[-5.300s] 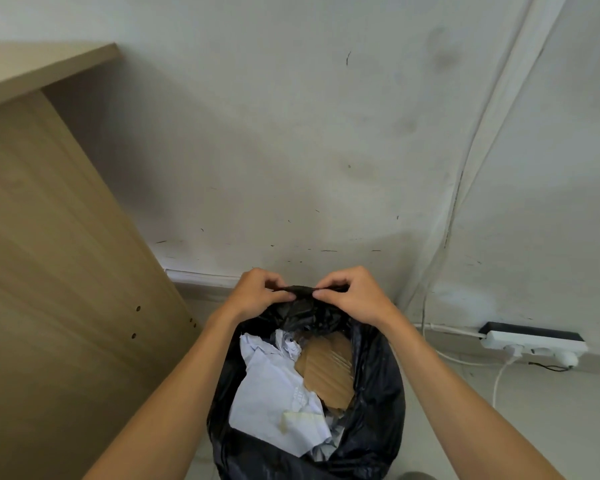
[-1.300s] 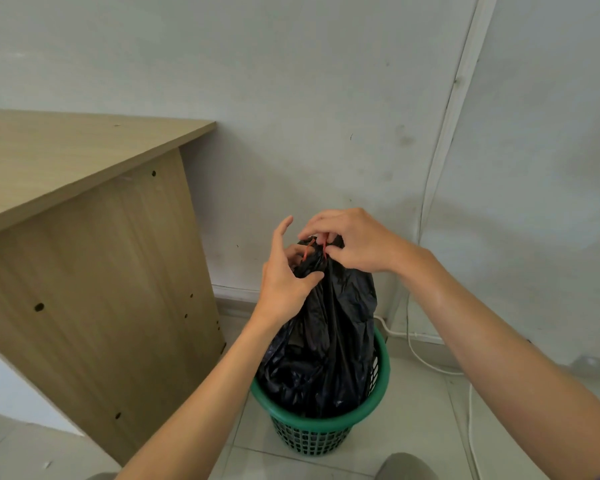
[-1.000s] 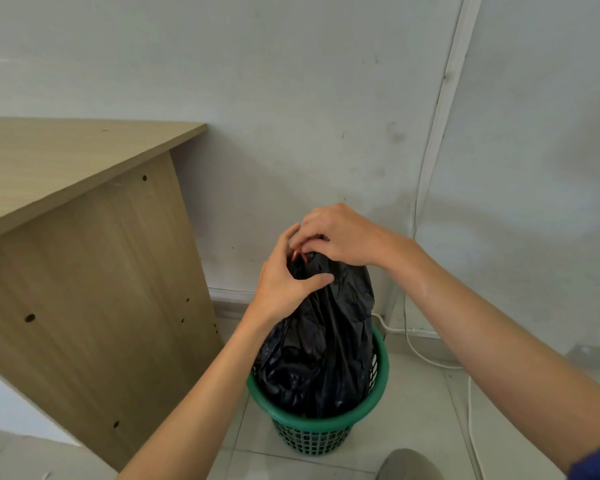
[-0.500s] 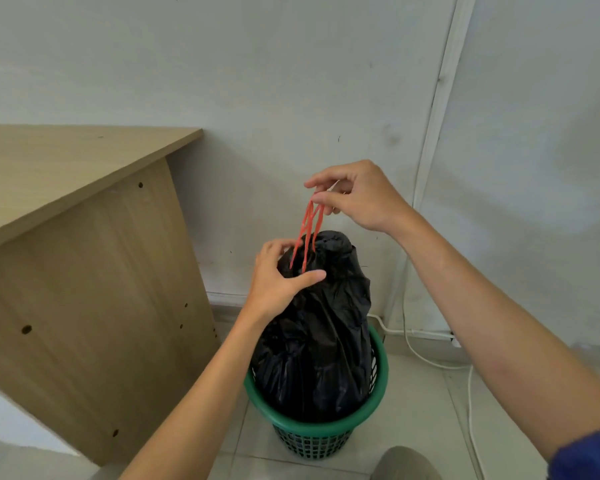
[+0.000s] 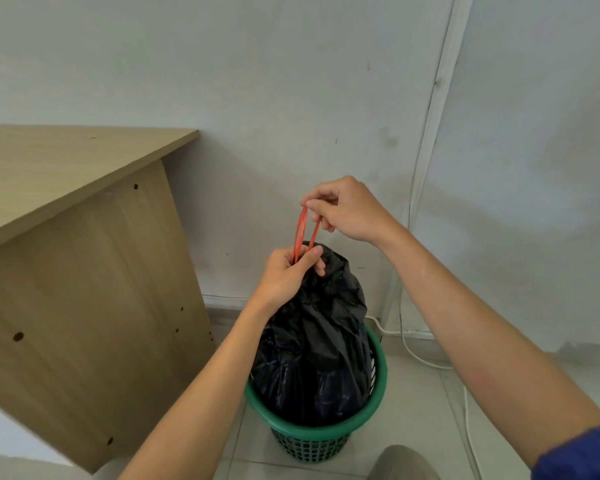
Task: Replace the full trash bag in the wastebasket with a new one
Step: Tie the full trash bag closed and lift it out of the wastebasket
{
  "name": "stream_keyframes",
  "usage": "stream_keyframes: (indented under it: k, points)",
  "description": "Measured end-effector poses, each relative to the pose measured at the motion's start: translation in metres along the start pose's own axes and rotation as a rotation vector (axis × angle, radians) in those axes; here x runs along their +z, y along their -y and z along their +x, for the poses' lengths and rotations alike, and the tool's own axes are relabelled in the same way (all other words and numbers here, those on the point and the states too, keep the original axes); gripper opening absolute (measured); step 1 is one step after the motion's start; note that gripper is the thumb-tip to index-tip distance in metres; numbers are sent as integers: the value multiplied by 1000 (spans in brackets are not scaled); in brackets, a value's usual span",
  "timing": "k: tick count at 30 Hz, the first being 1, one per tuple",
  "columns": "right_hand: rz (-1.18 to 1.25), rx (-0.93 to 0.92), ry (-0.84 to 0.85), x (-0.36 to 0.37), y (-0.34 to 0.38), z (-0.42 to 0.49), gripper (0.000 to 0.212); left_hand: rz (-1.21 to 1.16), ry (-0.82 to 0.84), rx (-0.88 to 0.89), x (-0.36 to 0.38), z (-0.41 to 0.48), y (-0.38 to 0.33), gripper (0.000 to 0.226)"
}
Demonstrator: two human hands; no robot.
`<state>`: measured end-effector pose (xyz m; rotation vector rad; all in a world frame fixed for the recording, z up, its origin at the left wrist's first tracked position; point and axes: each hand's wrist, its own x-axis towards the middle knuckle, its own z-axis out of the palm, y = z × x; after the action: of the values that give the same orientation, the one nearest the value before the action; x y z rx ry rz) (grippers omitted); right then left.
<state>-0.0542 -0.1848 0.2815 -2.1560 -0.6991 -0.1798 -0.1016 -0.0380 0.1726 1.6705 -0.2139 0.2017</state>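
A full black trash bag (image 5: pixel 321 344) stands in a green mesh wastebasket (image 5: pixel 378 382) on the tiled floor, its mouth gathered shut at the top. My left hand (image 5: pixel 286 277) grips the bunched neck of the bag. My right hand (image 5: pixel 347 207) is above it, pinching a red drawstring loop (image 5: pixel 303 232) that stretches from the bag's neck up to my fingers. No new bag is in view.
A light wooden desk (image 5: pixel 73 237) stands close on the left of the wastebasket. A white wall runs behind, with a cable duct (image 5: pixel 437 109) going up it. A white cable (image 5: pixel 420 356) trails on the floor at the right. My shoe (image 5: pixel 404 462) shows at the bottom.
The bag's mouth, open earlier with paper showing, is now gathered shut. My right hand has drawn the red drawstring upward, while my left hand has closed around the neck.
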Motion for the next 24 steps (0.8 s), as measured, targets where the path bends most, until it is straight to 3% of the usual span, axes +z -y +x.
stream_keyframes:
  k: [5,14,17,21,24]
  points:
    - [4,84,-92,1,-2,1,17,52,-10,45,-5,6,10,44]
    - [85,36,-324,1,11,14,21,479,-56,70,8,-14,65,28]
    - [96,54,-362,2,4,15,21,432,7,51,3,-18,71,30]
    - [136,64,-410,11,1,20,21,212,-43,-93,8,-28,76,39]
    - [145,31,-432,16,4,22,21,136,-38,-209,8,-36,84,29]
